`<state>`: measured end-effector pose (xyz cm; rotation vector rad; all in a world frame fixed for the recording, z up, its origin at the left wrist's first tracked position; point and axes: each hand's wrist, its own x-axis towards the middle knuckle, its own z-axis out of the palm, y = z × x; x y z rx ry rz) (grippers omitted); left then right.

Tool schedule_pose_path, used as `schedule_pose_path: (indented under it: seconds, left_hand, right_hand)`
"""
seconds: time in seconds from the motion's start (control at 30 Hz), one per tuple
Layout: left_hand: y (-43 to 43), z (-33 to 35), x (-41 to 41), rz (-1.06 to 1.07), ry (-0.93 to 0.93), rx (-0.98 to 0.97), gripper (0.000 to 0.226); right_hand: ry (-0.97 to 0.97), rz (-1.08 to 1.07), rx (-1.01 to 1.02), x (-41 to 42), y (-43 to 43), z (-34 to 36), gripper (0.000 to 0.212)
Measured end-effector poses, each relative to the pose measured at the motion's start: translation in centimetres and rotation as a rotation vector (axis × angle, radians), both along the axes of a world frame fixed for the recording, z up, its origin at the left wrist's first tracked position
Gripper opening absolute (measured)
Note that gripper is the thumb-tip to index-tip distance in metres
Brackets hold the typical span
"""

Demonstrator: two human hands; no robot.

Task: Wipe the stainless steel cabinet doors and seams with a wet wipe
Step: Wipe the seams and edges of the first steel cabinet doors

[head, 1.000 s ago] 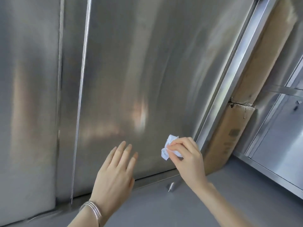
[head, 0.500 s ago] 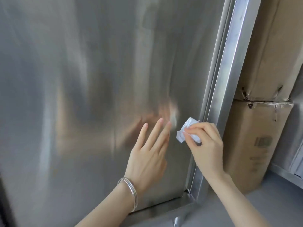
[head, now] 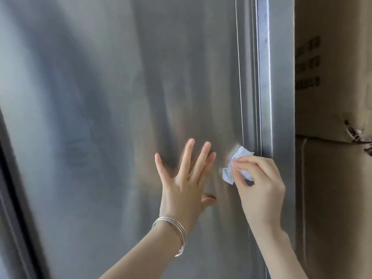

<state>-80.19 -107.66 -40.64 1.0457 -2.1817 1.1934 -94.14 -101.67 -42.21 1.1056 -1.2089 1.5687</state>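
Note:
A brushed stainless steel cabinet door (head: 120, 97) fills most of the view. Its right vertical seam (head: 251, 77) runs down beside a steel frame post (head: 279, 77). My right hand (head: 259, 184) pinches a crumpled white wet wipe (head: 237, 168) and holds it against the door just left of the seam. My left hand (head: 187, 178), with silver bangles on the wrist, lies flat on the door with fingers spread, a little left of the wipe.
Stacked brown cardboard boxes (head: 332, 137) stand directly right of the frame post. A dark vertical gap (head: 12, 178) marks the door's left edge.
Both hands have moved up the door and toward the right seam. The view has closed in, and the floor and door bottom are out of sight. The wipe stays pinched in my right hand.

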Motion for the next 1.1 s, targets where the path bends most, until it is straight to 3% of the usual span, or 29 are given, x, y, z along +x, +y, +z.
schedule_pose_path:
  seconds: [0.17,0.5,0.73,0.93,1.0,1.1]
  left_hand:
    - [-0.1,-0.1,0.6,0.025,-0.019,-0.07,0.109]
    - [-0.4,-0.1,2.0,0.028,-0.043,-0.14,0.105]
    - [-1.8,-0.4,4.7,0.008,-0.044,-0.216,0.104]
    - [-3.1,-0.7,9.4,0.103,-0.016,-0.135,0.109]
    - [-3.2,-0.5,10.5,0.058,-0.01,-0.105,0.102]
    - [-3.4,0.7,11.2,-0.176,0.121,-0.123,0.067]
  right_hand:
    - [0.005,0.075,-0.016,0.5,0.2,0.2,0.012]
    - [0.22,0.055,0.201,-0.2,2.3,-1.4,0.013]
    - [0.218,0.045,0.207,0.4,3.4,0.0,0.011]
    - [0.185,0.094,0.167,3.1,2.6,2.3,0.01]
    - [0.159,0.109,0.135,4.4,1.6,3.7,0.008]
    - [0.176,0.133,0.095,5.8,0.5,6.1,0.006]
